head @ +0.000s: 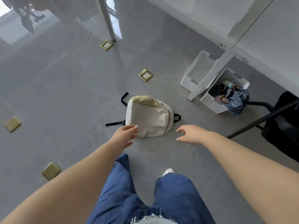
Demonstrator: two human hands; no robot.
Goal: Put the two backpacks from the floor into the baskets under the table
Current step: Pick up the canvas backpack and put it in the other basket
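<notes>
Floor of grey tile fills the view, with a white table at the far right. Under it stand two white baskets: the left basket holds nothing visible, the right basket holds a denim backpack. A cream backpack lies flat on the floor in the middle. The left hand overlaps its near left corner, fingers loosely spread, gripping nothing. The right hand hovers just right of it, fingers wide.
</notes>
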